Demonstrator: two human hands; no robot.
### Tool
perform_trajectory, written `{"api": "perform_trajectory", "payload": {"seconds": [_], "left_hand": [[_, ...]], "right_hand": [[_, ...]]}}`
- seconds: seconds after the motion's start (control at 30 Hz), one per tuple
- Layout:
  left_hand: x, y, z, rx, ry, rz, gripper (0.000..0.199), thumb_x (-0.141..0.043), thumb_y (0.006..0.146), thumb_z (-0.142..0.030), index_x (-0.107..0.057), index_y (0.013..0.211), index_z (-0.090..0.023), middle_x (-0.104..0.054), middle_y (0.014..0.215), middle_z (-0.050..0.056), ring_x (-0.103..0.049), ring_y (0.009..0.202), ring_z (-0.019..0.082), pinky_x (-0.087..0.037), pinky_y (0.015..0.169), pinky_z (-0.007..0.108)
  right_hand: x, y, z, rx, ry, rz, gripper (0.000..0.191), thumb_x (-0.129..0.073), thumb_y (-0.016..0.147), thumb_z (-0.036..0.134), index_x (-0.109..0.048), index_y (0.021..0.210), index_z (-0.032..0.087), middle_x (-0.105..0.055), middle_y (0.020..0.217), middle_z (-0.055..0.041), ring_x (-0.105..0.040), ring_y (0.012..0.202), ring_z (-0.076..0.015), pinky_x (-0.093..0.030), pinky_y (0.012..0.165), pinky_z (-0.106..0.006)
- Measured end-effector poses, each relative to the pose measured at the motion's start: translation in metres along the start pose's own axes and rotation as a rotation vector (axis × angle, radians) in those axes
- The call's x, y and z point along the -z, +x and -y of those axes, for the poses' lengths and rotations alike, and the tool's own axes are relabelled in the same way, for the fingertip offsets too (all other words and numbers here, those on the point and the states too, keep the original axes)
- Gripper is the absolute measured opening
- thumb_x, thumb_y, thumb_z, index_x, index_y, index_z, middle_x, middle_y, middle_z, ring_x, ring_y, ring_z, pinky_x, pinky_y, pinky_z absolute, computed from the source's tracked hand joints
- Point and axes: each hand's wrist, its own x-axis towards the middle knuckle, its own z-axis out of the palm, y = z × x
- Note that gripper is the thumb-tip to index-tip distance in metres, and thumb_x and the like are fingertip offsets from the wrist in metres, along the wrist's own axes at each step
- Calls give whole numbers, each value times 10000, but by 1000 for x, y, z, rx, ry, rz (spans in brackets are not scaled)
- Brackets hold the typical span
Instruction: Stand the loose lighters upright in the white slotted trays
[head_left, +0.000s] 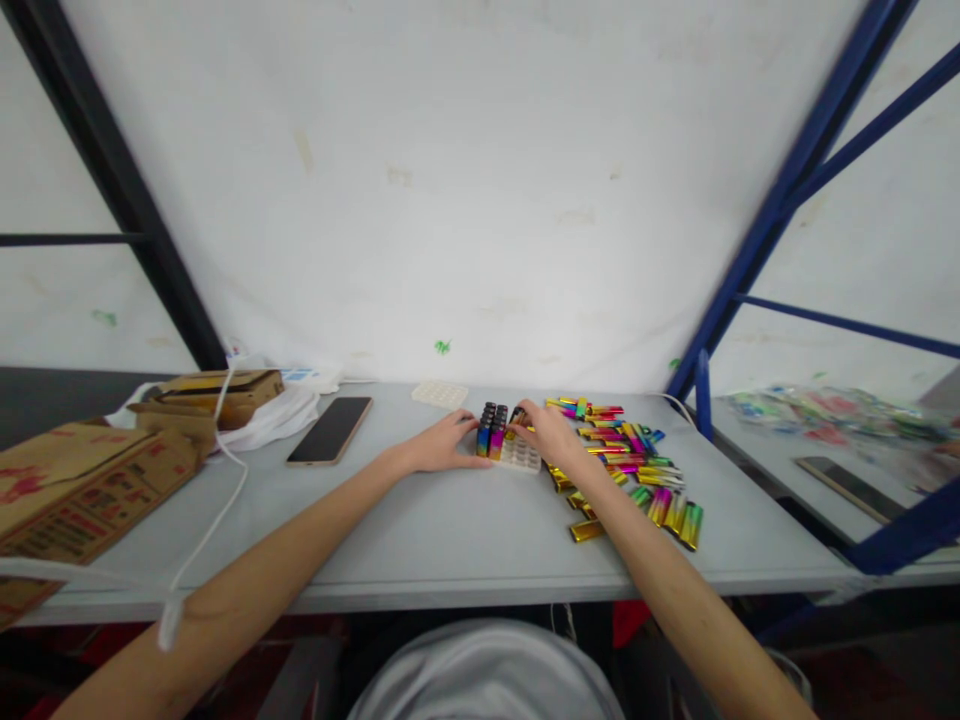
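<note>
A white plastic tray (520, 457) with rows of holes sits on the table in front of me. Several lighters (490, 440) with black tops and shiny rainbow bodies stand upright in its left part. My left hand (446, 443) is curled round the tray's left side, thumb at the front and fingers at the back. Over the right part of the tray, my right hand (545, 432) pinches a lighter (517, 417), partly hidden by the fingers. Many more shiny lighters (622, 455) lie in a loose pile beside my right forearm.
A second white tray (440, 394) lies near the wall. To the left are a phone (330, 431), cardboard boxes (90, 480) and a white cable (232, 455). Blue metal framing (772, 220) rises at the right, with another phone (851, 486) and plastic bags (817, 410) beyond it.
</note>
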Motion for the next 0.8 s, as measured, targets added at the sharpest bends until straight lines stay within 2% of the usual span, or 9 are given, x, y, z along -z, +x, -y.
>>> {"api": "perform_trajectory", "payload": {"seconds": [0.13, 0.33, 0.5, 0.6, 0.7, 0.8], "left_hand": [[-1, 0, 0, -7, -8, -9, 790, -723, 854, -815, -671, 1348, -201, -636, 1412, 169, -616, 1302, 372, -473, 1186, 496], [-1, 1, 0, -16, -10, -8, 770, -722, 855, -813, -670, 1336, -213, -650, 1396, 154, -622, 1283, 365, -483, 1172, 486], [0, 1, -1, -14, -14, -10, 753, -725, 853, -811, -684, 1306, -210, -659, 1377, 157, -624, 1283, 369, -478, 1175, 478], [0, 0, -1, -10, -10, -8, 767, -729, 854, -809, -678, 1325, -206, -653, 1396, 159, -620, 1299, 365, -471, 1180, 457], [-1, -1, 0, -8, -8, -13, 786, -714, 856, -825, -669, 1340, -207, -645, 1412, 160, -617, 1304, 359, -469, 1177, 444], [-2, -1, 0, -12, -7, -14, 792, -708, 860, -826, -666, 1336, -194, -641, 1413, 167, -621, 1301, 363, -468, 1176, 446]], "right_hand": [[-2, 1, -2, 11, 35, 10, 153, -686, 1028, 208, -640, 1170, 173, -820, 989, -126, -774, 883, -245, -508, 711, -285], [-5, 2, -4, 34, 75, 54, 157, -728, 981, 159, -642, 1108, 192, -797, 915, -77, -752, 817, -213, -510, 723, -273], [-8, 4, -7, 22, 53, 29, 147, -773, 945, 163, -683, 1060, 183, -811, 962, -99, -765, 876, -225, -529, 763, -285], [-3, 3, -13, 85, 107, 50, 173, -791, 945, 222, -715, 1091, 168, -820, 998, -103, -771, 900, -232, -549, 811, -305], [5, -1, -24, 153, 190, 7, 227, -686, 1034, 313, -738, 1202, 169, -823, 1103, -116, -774, 987, -239, -570, 893, -336], [9, -3, -38, 136, 137, -82, 288, -525, 1104, 291, -776, 1176, 170, -814, 1182, -141, -758, 1096, -256, -561, 996, -381]]}}
